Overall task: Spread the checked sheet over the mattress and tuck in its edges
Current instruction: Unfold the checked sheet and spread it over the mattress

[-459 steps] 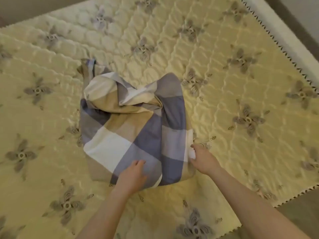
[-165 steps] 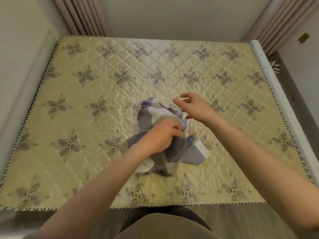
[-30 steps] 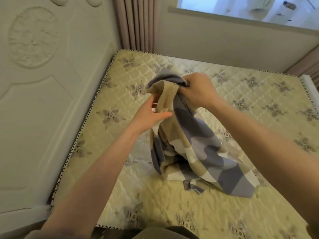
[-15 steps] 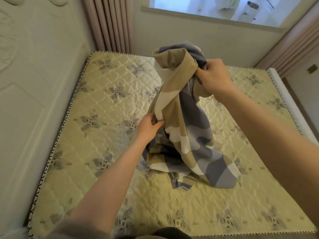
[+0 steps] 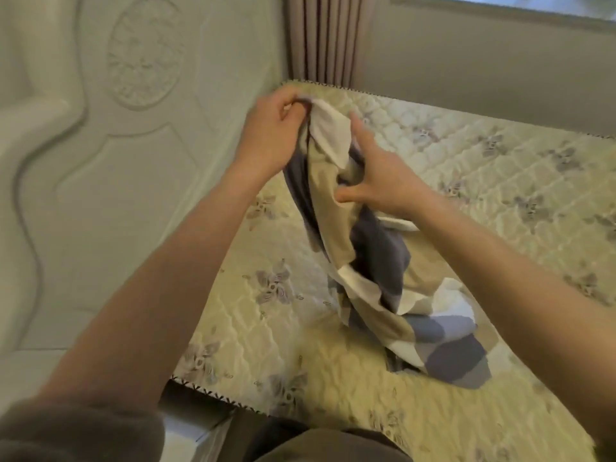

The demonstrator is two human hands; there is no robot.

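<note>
The checked sheet point(image 5: 336, 208), in beige, white and grey-blue squares, hangs bunched in a long twist, and its lower end lies heaped on the quilted yellow mattress point(image 5: 500, 181). My left hand point(image 5: 273, 135) grips the sheet's top end, lifted near the head corner of the bed. A little lower, my right hand point(image 5: 383, 181) holds the bunched cloth. Its forefinger and thumb are spread out, and its other fingers are curled under, hidden by the fabric. Most of the mattress is bare.
A carved pale headboard point(image 5: 133, 161) stands along the left side of the bed. A pleated curtain point(image 5: 320, 38) hangs in the far corner beside a grey wall point(image 5: 483, 78) under a window. The mattress's near edge point(image 5: 213, 393) is just in front of my legs.
My left hand has moved up from low on the sheet and taken hold of its top end. My right hand has let go of the top and slid lower. The view has swung left.
</note>
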